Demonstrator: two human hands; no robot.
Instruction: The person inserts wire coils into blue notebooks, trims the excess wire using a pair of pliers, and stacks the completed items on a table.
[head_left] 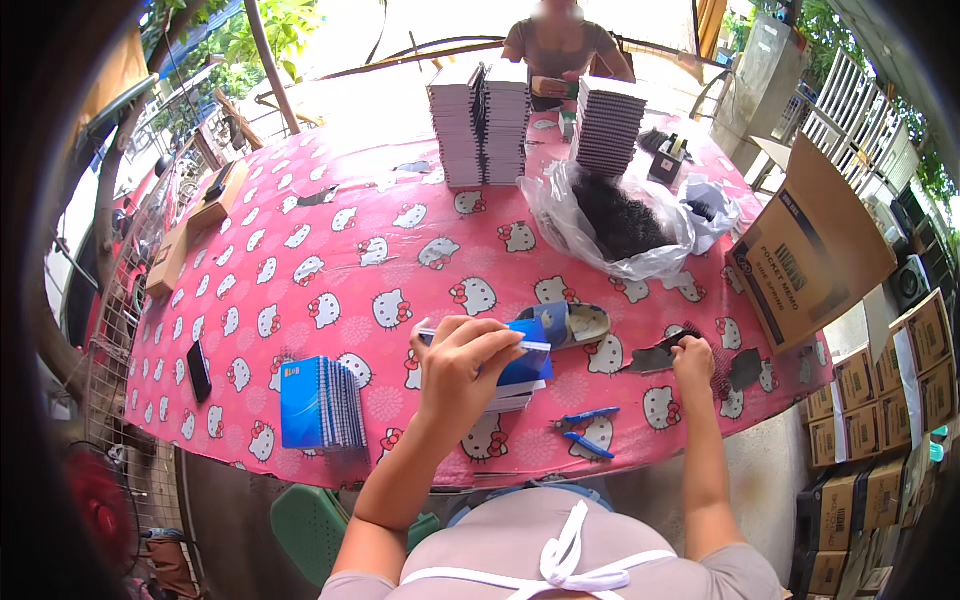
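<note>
My left hand (pixel 462 365) is raised over the near middle of the table, its fingers closed on a small notebook with a blue cover (pixel 530 368) and white pages. To the right, my right hand (pixel 692 362) pinches at a few thin black spiral coils (pixel 718 368) lying on the tablecloth. Its fingertips partly hide what they grip. Between my forearms lie blue-handled pliers (pixel 592 415). Left of my left forearm stands a row of blue spiral notebooks (pixel 303 405). A bluish, rounded object with a pale inside (pixel 585 325) sits just beyond the held notebook.
A clear plastic bag (pixel 545 215) full of black coils (pixel 615 215) lies farther back. Tall stacks of notebooks (pixel 455 130) rise behind it, before a seated person (pixel 570 45). An open cardboard box (pixel 810 260) stands right, a phone (pixel 199 372) left. More cartons (pixel 880 400) are piled beside the table.
</note>
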